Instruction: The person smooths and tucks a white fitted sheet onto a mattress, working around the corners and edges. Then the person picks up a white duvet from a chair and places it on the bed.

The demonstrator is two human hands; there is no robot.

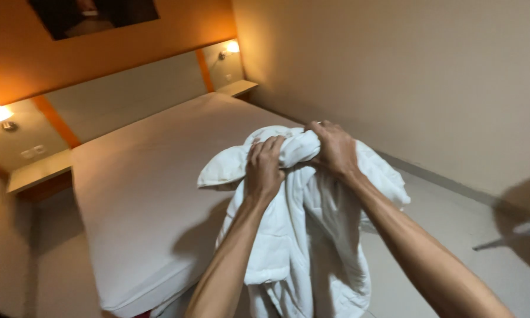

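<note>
Dim bedroom, bare mattress (153, 176) at nine o'clock: left hand (264, 168) and right hand (334, 148), side by side, clench a bunched white duvet (300, 235).

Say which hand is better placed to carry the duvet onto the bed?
Left, probably. The left hand grips the bunched white duvet on the side nearest the bed. The right hand grips it on the wall side, farther from the mattress.

Duvet (288, 235) hanging right of bed (153, 176), before its foot corner; both hands gripping its top, left hand (264, 171) beside right hand (334, 150); shelves flanking bed head.
</note>
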